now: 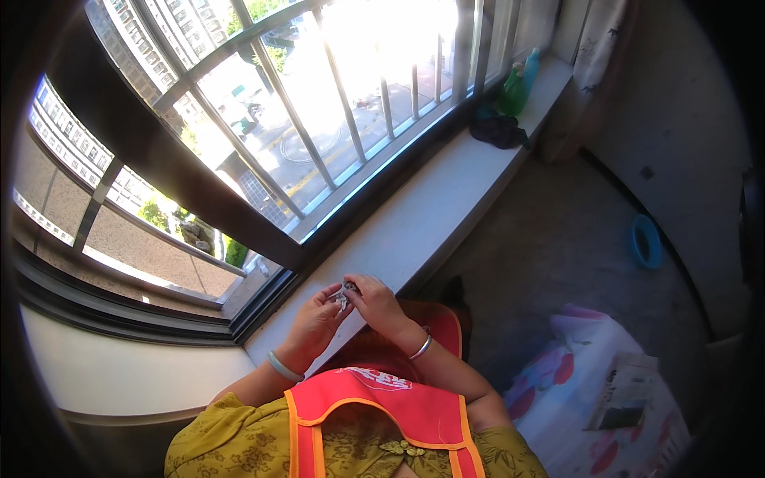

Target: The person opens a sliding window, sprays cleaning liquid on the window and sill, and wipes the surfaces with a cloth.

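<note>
Both my hands meet just above the near end of a white windowsill (412, 209). My left hand (317, 322) pinches a small crumpled greyish thing (342, 297) between thumb and fingers. From the other side, my right hand (376, 302) grips the same piece, its fingers curled over the top. The thing looks like cloth or foil, but it is too small and too covered to tell which. A red apron (376, 412) with orange edging and white writing lies over my chest below the hands.
A barred window (323, 107) runs along the sill. At the sill's far end stand a green spray bottle (514, 92), a blue bottle (531, 66) and a dark cloth (497, 130). A blue basin (645, 241) is at the right. A printed paper (624, 388) lies on a flowered cloth (556, 412).
</note>
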A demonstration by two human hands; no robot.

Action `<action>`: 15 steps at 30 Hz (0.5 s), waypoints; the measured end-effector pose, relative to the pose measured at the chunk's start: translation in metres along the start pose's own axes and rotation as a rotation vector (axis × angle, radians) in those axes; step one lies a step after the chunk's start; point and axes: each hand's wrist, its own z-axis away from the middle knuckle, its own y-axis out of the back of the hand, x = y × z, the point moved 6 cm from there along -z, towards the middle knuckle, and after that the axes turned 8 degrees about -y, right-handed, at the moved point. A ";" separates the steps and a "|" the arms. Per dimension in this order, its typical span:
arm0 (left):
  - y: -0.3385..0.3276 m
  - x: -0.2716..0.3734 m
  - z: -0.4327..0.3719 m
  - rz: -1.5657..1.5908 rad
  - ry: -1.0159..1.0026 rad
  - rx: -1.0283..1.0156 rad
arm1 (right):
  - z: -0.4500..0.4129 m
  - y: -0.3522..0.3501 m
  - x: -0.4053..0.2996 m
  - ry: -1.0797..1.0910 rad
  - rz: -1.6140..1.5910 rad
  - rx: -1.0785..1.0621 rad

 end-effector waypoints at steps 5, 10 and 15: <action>0.010 -0.004 -0.017 -0.059 -0.066 0.068 | -0.009 0.013 -0.007 -0.002 -0.056 0.102; 0.013 0.001 -0.028 -0.042 -0.079 0.117 | -0.008 0.014 -0.024 0.100 0.020 0.118; -0.006 -0.011 -0.037 -0.023 -0.072 0.045 | -0.014 0.015 0.021 0.021 -0.030 0.028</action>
